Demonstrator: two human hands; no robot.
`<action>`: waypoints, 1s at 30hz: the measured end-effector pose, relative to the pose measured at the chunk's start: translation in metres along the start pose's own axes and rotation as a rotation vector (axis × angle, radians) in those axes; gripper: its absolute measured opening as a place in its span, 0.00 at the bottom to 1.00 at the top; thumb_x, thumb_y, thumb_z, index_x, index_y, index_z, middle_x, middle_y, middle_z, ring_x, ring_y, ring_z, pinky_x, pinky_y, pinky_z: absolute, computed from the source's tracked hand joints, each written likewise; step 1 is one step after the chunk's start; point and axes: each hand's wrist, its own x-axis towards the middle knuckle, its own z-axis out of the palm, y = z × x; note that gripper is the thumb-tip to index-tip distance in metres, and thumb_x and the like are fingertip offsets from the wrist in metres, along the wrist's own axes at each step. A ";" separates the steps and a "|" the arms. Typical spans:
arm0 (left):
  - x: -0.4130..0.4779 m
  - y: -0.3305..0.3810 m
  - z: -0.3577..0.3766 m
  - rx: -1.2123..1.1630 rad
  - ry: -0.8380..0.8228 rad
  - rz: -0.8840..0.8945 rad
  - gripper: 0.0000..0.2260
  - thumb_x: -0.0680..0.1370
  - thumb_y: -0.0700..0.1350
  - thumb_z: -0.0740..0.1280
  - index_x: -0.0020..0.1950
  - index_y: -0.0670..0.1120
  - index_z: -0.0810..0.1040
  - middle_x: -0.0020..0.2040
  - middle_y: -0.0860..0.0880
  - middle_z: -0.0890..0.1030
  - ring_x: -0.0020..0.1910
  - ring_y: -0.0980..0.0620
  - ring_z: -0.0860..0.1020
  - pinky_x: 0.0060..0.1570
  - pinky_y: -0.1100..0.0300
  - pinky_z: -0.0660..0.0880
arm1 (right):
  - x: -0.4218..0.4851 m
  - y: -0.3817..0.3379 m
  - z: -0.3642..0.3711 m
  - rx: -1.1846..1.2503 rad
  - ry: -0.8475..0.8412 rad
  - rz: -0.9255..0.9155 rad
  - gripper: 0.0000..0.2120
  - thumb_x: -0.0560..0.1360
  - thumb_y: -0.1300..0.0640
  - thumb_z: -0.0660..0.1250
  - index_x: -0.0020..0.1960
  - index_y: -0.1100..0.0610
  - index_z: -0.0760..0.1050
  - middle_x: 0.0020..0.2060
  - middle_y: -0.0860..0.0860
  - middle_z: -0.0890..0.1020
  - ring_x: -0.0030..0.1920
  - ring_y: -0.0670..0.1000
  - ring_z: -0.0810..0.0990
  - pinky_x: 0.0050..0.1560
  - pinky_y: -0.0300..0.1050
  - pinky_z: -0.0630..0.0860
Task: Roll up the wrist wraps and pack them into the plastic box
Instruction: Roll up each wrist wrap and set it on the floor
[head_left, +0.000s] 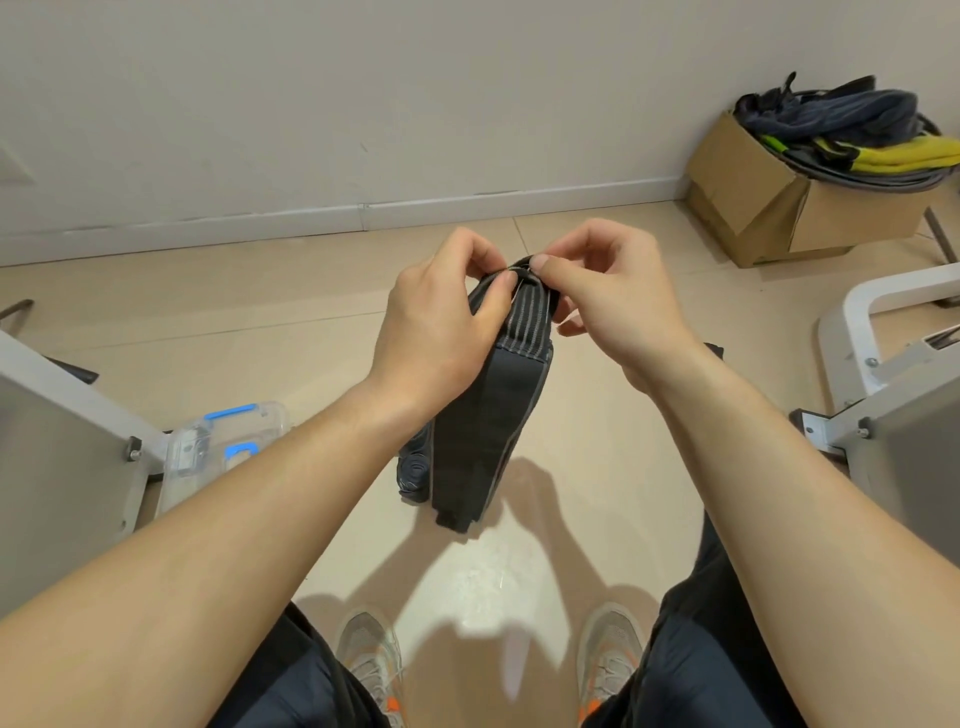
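Observation:
A dark grey wrist wrap (488, 415) with pale stripes near its top hangs down in front of me over the floor. My left hand (441, 322) and my right hand (613, 306) both pinch its top end, thumbs and forefingers close together. Behind the hanging wrap, a rolled wrist wrap (414, 470) lies on the floor. The clear plastic box (218, 457) with blue latches stands on the floor at the left, partly hidden by my left forearm.
Grey-white bench frames stand at the left (62, 447) and right (893, 384). A cardboard box (779, 208) with dark and yellow gear sits by the wall at the far right. My shoes (371, 660) are on the beige tiled floor below.

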 end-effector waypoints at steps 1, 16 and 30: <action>0.000 0.000 0.001 0.030 0.010 0.026 0.04 0.80 0.46 0.68 0.53 0.47 0.76 0.45 0.57 0.80 0.47 0.55 0.79 0.46 0.65 0.71 | 0.000 0.000 0.000 -0.001 0.005 -0.004 0.05 0.77 0.60 0.72 0.44 0.58 0.78 0.33 0.51 0.81 0.29 0.47 0.78 0.30 0.43 0.75; 0.007 -0.005 0.002 -0.113 -0.026 -0.245 0.05 0.76 0.46 0.72 0.46 0.54 0.77 0.42 0.59 0.81 0.45 0.66 0.77 0.44 0.73 0.70 | 0.001 0.010 0.006 -0.085 -0.075 -0.063 0.11 0.70 0.58 0.76 0.50 0.53 0.78 0.35 0.51 0.76 0.34 0.49 0.76 0.40 0.55 0.80; 0.006 -0.005 -0.005 -0.216 -0.116 -0.279 0.05 0.79 0.45 0.70 0.51 0.54 0.79 0.42 0.58 0.85 0.45 0.64 0.81 0.45 0.68 0.75 | 0.006 0.015 0.011 -0.287 0.037 -0.223 0.02 0.74 0.55 0.72 0.45 0.51 0.83 0.36 0.43 0.82 0.39 0.43 0.80 0.41 0.42 0.76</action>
